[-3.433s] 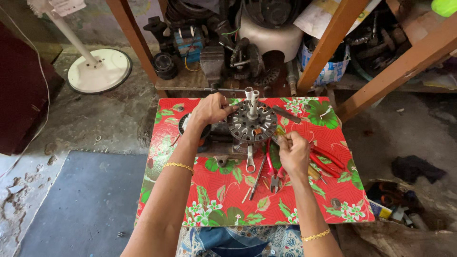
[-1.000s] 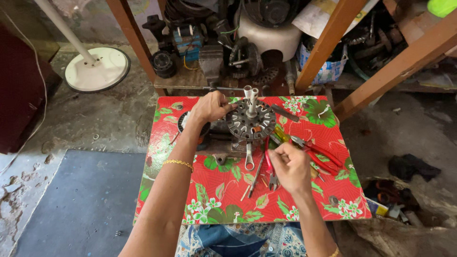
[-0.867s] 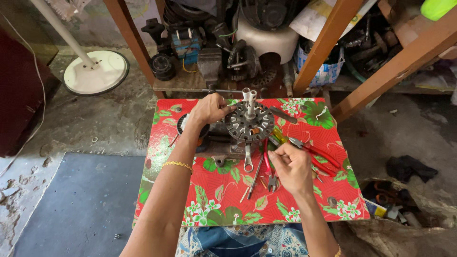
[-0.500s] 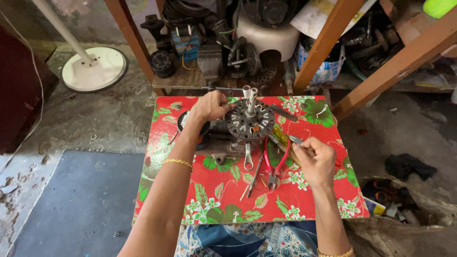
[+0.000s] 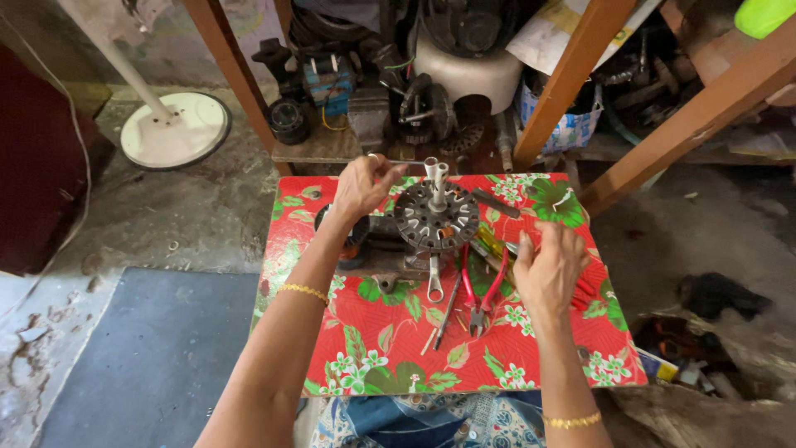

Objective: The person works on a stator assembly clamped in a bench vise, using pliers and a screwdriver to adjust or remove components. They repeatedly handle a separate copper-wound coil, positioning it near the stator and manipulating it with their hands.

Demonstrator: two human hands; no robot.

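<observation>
The round grey metal motor core with an upright shaft (image 5: 436,217) stands at the far middle of the red flower-patterned surface (image 5: 398,348). The left hand (image 5: 363,187) has its grip closed on the core's left rim. The right hand (image 5: 547,270) hovers right of it, fingers loosely curled, holding nothing visible, above red-handled pliers (image 5: 481,290).

The worktop (image 5: 373,348) wore a bright red cloth printed with green leaves and small white flowers. On it the round motor stator (image 5: 435,217) was dark grey, with a pale silver shaft standing at its middle. The pliers (image 5: 479,292) had red handles and dull steel jaws. A spanner (image 5: 434,278) was plain silver. Thin gold bangles circled both wrists: left hand (image 5: 361,187), right hand (image 5: 547,267). The floor mat (image 5: 157,348) was slate blue. The fan base (image 5: 176,129) was white with a dark rim. The wooden frame posts (image 5: 572,75) were orange-brown.
</observation>
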